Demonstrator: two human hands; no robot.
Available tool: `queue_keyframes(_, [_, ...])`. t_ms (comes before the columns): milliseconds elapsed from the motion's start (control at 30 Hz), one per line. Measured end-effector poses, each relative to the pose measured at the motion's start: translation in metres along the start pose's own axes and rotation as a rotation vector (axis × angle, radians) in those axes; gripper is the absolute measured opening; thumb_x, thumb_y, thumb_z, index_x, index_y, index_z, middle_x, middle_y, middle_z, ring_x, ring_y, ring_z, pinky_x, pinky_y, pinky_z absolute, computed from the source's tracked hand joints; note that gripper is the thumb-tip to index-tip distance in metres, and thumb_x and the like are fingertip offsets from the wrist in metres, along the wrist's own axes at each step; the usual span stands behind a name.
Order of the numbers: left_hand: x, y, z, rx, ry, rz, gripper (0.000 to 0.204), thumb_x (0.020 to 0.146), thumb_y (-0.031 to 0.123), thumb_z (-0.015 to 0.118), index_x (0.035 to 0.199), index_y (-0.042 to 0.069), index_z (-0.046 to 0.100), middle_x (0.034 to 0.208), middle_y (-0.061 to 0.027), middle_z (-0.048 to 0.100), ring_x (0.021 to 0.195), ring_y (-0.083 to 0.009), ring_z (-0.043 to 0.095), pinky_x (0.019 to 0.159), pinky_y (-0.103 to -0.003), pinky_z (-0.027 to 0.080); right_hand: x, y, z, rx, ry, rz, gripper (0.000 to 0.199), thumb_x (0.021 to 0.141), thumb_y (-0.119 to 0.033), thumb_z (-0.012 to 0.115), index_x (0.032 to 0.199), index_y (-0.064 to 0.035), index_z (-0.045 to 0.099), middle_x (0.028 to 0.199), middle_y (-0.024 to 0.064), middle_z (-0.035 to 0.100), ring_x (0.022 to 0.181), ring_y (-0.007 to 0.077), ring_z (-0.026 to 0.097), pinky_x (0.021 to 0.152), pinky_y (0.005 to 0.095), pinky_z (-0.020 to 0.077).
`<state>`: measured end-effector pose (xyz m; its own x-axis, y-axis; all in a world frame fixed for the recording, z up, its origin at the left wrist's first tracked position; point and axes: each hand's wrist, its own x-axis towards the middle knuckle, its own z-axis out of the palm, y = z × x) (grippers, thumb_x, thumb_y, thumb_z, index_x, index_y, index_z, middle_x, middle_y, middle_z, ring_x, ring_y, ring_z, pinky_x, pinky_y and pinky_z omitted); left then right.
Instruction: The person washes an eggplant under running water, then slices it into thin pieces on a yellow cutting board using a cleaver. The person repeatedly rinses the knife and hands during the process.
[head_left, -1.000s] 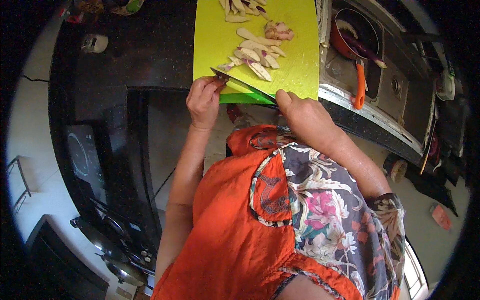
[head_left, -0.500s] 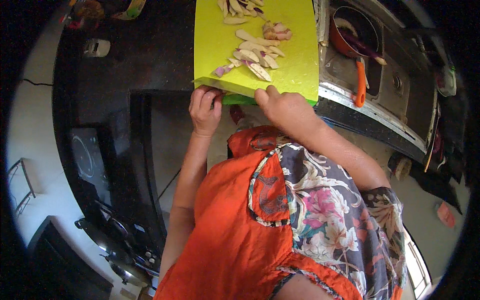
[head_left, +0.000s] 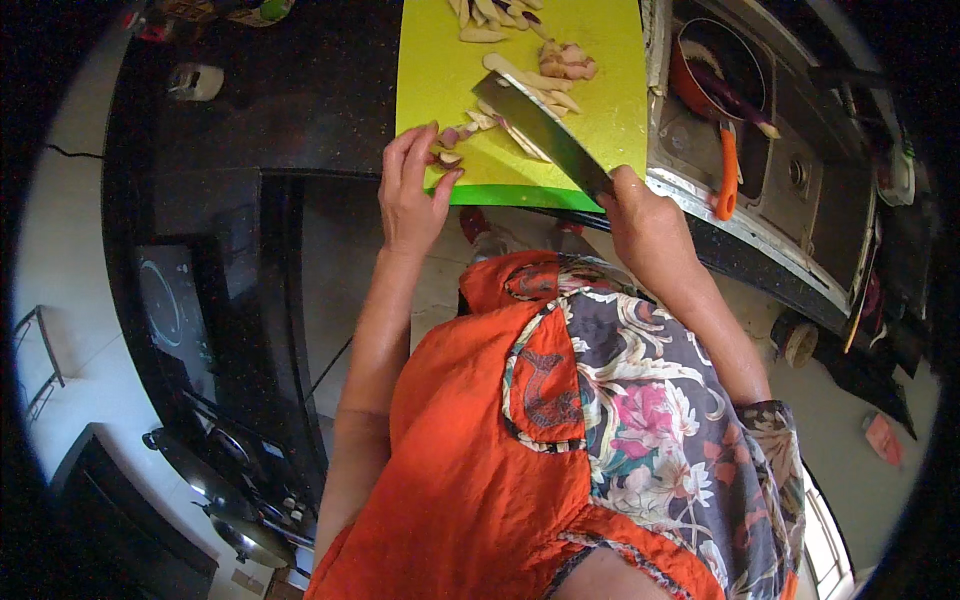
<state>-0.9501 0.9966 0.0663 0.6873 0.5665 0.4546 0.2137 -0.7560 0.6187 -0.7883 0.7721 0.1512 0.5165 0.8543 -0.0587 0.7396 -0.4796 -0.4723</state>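
Head view | right hand (head_left: 650, 225) fist shut on knife (head_left: 540, 128), blade slanting up-left across green board (head_left: 600, 60) | left hand (head_left: 412, 190) loosely open, fingertips pinning small piece (head_left: 450, 158) at near edge, left of blade | slices (head_left: 545, 85) beyond

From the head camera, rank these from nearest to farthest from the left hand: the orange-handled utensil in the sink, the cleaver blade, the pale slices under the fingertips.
1. Pale slices, at the left hand's fingertips.
2. Cleaver blade, just to the right on the green cutting board.
3. Orange-handled utensil, far right in the sink.
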Motion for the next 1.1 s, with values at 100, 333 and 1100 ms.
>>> queue_keyframes(100, [0.022, 0.007, 0.004, 0.146, -0.047, 0.086, 0.054, 0.073, 0.011, 0.079, 0.122, 0.007, 0.058, 0.108, -0.0122, 0.060, 0.093, -0.0291, 0.064, 0.080, -0.036, 0.054, -0.007, 0.009, -0.001, 0.045, 0.049, 0.068, 0.017, 0.091, -0.013, 0.059, 0.093, -0.0048, 0.045, 0.076, 0.0245, 0.061, 0.069, 0.0453, 0.062, 0.058, 0.0538, 0.0478])
queue_keyframes(333, [0.035, 0.002, 0.009, 0.271, -0.193, 0.080, 0.040, 0.076, 0.020, 0.077, 0.113, 0.013, 0.064, 0.102, -0.0071, 0.061, 0.083, -0.0252, 0.066, 0.069, -0.036, 0.055, -0.019, 0.014, -0.008, 0.068, 0.121, 0.174, 0.017, 0.091, -0.012, 0.059, 0.095, -0.0045, 0.044, 0.073, 0.0260, 0.061, 0.070, 0.0471, 0.061, 0.058, 0.0549, 0.0463])
queue_keyframes(1100, [0.065, -0.053, -0.033, 0.222, 0.048, -0.103, 0.022, 0.078, 0.009, 0.075, 0.099, 0.004, 0.070, 0.094, -0.0140, 0.065, 0.085, -0.0283, 0.066, 0.073, -0.036, 0.054, -0.036, 0.017, -0.001, 0.135, 0.114, 0.212, 0.017, 0.091, -0.014, 0.058, 0.095, -0.0041, 0.045, 0.080, 0.0247, 0.062, 0.074, 0.0465, 0.061, 0.061, 0.0550, 0.0481])
